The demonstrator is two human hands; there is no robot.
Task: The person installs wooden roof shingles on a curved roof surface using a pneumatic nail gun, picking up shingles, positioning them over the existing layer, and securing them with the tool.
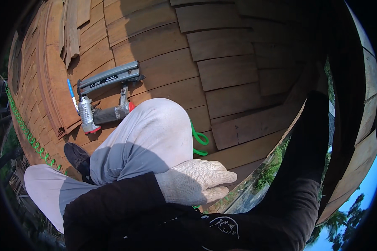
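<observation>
My left hand (196, 180), in a pale knit work glove, rests by my bent knee in light grey trousers. Its fingers stretch out to the right, slightly apart, with nothing in them. My right arm, in a black sleeve (295, 180), reaches up along the right side; the hand is lost in deep shadow there, near the overlapping wooden shingles (227, 67). Beyond my knee lies a pneumatic nail gun (109, 79), grey and silver with red ends, touched by neither hand as far as I see. A blue and white pen (72, 94) leans beside it.
Stacked wooden shingles (54, 75) lie at the left, with loose ones (72, 37) farther up. A green coiled air hose (27, 131) runs down the left edge. The roof edge drops off to plants (268, 173) at the lower right. Upright shingles (360, 163) line the far right.
</observation>
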